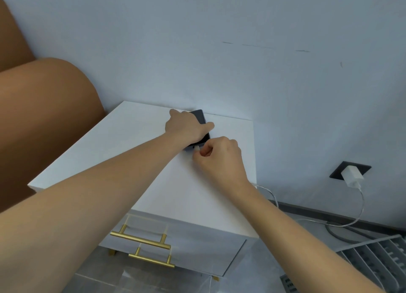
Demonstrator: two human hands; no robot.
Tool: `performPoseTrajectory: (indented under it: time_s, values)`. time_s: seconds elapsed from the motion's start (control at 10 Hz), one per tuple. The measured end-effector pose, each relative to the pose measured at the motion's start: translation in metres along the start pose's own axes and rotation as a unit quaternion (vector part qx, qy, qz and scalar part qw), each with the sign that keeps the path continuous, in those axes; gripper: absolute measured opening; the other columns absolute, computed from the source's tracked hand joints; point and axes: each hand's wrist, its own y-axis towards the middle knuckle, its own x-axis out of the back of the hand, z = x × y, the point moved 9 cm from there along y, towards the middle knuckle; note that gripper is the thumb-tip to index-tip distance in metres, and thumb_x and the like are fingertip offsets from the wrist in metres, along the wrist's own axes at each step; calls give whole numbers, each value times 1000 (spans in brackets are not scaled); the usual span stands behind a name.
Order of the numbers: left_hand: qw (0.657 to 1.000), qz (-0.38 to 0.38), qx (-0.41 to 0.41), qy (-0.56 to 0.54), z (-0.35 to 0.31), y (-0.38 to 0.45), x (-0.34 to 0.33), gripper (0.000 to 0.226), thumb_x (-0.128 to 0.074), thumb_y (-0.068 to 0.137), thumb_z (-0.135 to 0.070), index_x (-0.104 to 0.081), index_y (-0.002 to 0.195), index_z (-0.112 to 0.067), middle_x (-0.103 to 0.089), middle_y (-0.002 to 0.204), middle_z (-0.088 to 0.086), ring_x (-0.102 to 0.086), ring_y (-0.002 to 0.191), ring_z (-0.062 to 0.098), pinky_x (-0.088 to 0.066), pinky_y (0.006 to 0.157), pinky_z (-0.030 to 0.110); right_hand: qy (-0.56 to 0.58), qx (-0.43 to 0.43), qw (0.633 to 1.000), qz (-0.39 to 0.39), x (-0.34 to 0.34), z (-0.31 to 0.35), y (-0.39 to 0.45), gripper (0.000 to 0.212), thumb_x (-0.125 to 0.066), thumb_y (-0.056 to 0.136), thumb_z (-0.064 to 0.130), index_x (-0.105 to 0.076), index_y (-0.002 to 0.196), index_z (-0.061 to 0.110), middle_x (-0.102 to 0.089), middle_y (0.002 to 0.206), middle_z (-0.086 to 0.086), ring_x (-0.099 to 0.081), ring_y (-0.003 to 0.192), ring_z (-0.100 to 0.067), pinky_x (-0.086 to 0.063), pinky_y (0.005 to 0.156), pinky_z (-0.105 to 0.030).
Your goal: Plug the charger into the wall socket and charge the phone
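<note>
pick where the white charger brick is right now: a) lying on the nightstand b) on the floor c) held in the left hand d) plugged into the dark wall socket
d: the white charger brick sits in the dark wall socket at lower right, its cable looping down from it.

White nightstand (pixel 136 143), gold drawer handles (pixel 140 240), brown headboard (pixel 44 116), grey rack (pixel 377 262)

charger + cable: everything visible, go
The charger is a small white block, plastic-looking, plugged into a black wall socket low on the wall. A white cable leaves its lower end, loops down to the floor, then rises past the nightstand edge behind the right wrist. The right hand pinches its white connector at the phone end; whether it's seated is unclear.
</note>
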Motion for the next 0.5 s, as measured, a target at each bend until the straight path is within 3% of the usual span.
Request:
performPoseTrajectory:
  time_s: [0.1, 0.2, 0.3, 0.4, 0.5]
  values:
    - [999, -7, -25, 39, -8, -7, -1, 57, -56, 87, -65, -47, 100, -10, -35, 85, 3, -45, 93, 24, -39, 66, 34, -29, -6, 999, 13, -2, -5, 1, 36, -66, 81, 24, -53, 53, 7, -53, 52, -6, -36, 53, -22, -44, 53, -38]
    - [995, -19, -40, 92, -12, -9, 0, 59, -54, 87, -68, -51, 99, -11, -39, 94, 5, -44, 93, 23, -42, 69, 34, -42, 5, 999, 30, -4, -6, -1, 33, -67, 83, 27, -61, 59, 5, -61, 58, -11, -46, 57, -29, -50, 56, -42]
    - [989, -20, -59, 135, -13, -11, -1, 65, -48, 87, -75, -53, 100, -12, -36, 82, 2, -43, 92, 23, -40, 73, 35, -50, 23, 997, 51, -5, -6, -1, 28, -67, 82, 28, -65, 65, 6, -68, 65, -13, -59, 65, -33, -53, 59, -45]
    - [988, -24, -77, 132, -3, -8, -2, 75, -44, 84, -83, -52, 102, -11, -46, 103, 7, -49, 86, 27, -39, 72, 37, -48, 43, 995, 77, -4, 0, -2, 25, -70, 80, 27, -67, 65, 7, -69, 65, -10, -61, 64, -27, -56, 63, -46]
    - [985, -61, -137, 90, 11, -7, 5, 74, -38, 92, -78, -57, 104, -8, -53, 112, 8, -55, 83, 30, -42, 71, 39, -47, 23, 995, 84, 5, 0, -4, 30, -73, 83, 38, -68, 64, 15, -68, 62, 2, -63, 68, -20, -55, 63, -37]
